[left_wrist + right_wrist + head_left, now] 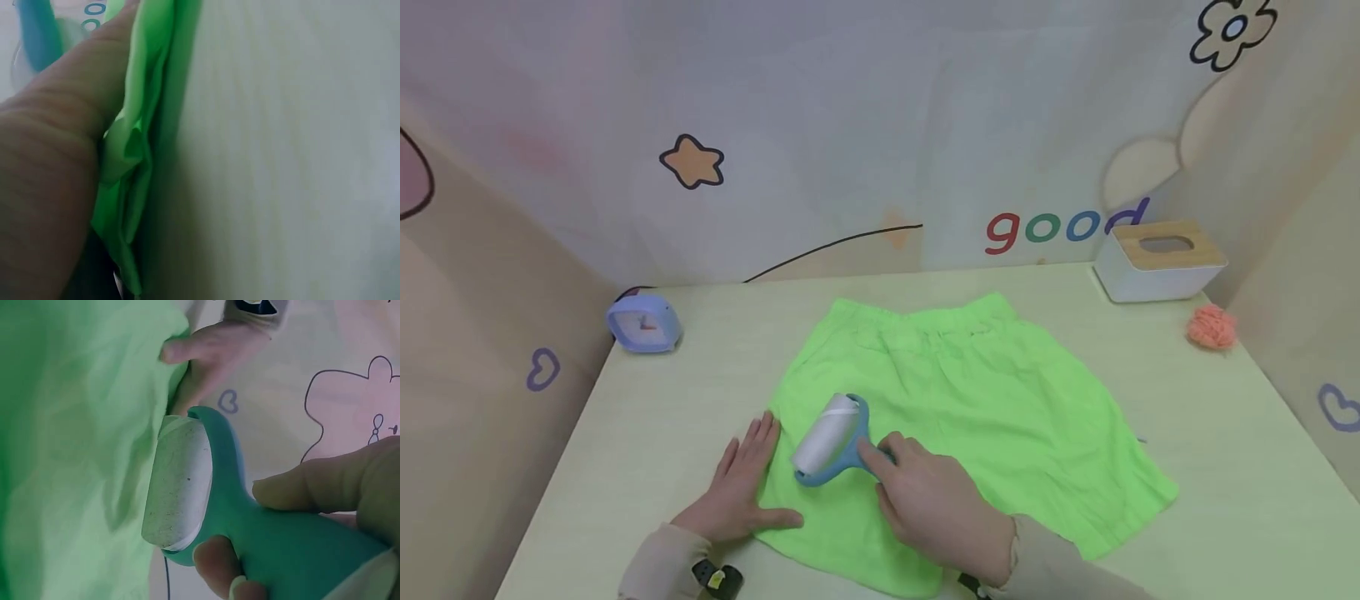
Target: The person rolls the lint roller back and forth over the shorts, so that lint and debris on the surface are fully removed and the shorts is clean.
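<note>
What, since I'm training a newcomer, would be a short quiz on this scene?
1. Which hand grips the lint roller?
2. True or false: the roller's white cylinder is speckled.
3. What is nearest the tissue box: A) the clock, B) the coral ball, or C) the lint roller?

Key:
1. The right hand; the left hand touches the edge of the green shorts.
2. True.
3. B.

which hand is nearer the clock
Left. The left hand rests at the edge of the shorts, in front of the clock, to its right; the right hand, holding the lint roller, is farther right.
</note>
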Demonstrator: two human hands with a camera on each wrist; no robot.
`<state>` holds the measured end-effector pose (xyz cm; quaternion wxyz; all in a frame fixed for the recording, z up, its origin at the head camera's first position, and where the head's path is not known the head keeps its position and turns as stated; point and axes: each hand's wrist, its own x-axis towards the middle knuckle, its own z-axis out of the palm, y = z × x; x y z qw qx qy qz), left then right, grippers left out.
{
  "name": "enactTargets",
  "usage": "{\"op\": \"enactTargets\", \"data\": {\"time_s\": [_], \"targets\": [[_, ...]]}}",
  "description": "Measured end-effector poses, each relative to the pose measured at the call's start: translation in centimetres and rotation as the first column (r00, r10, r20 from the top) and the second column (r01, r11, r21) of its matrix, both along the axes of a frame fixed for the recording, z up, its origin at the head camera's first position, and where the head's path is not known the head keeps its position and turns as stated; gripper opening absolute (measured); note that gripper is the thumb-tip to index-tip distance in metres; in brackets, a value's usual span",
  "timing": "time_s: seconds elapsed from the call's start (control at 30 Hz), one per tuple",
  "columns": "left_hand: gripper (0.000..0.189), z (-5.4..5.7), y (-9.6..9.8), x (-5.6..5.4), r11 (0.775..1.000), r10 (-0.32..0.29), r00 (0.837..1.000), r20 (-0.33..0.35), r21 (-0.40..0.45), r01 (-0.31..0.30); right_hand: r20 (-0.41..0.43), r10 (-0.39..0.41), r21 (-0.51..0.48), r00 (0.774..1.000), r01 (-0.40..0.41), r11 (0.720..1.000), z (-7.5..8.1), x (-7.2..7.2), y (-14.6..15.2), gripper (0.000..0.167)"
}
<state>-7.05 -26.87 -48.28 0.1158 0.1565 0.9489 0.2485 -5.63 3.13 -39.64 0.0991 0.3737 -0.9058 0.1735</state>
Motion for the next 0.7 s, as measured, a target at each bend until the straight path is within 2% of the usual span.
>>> {"op": "enactTargets", "data": {"time_s": [0.17,0.27,0.47,0.7], "targets": [[0.137,0.0,0.3,0.3,0.998,0.018,1.000,-0.002,0.057,-0.018,-0.018,0.021,0.079,1.000,-0.020,0.997,-0.5,0.1,-2.0,0.036],[0.139,0.0,0.5,0.3,0.996,0.024,1.000,-0.006,0.081,-0.024,-0.030,0.010,0.123,0.999,-0.006,0.992,-0.9,-0.1,-2.7,0.034],[0.137,0.0,0.1,0.2,0.999,0.028,0.999,-0.018,0.035,-0.027,-0.044,0.001,0.083,0.999,0.002,0.997,-1.6,-0.6,-3.7,0.026],[0.134,0.3,0.2,0.2,0.999,-0.001,1.000,-0.014,-0.043,0.000,0.007,-0.003,0.036,1.000,0.002,0.999,-1.0,-0.4,-2.2,0.015]]}}
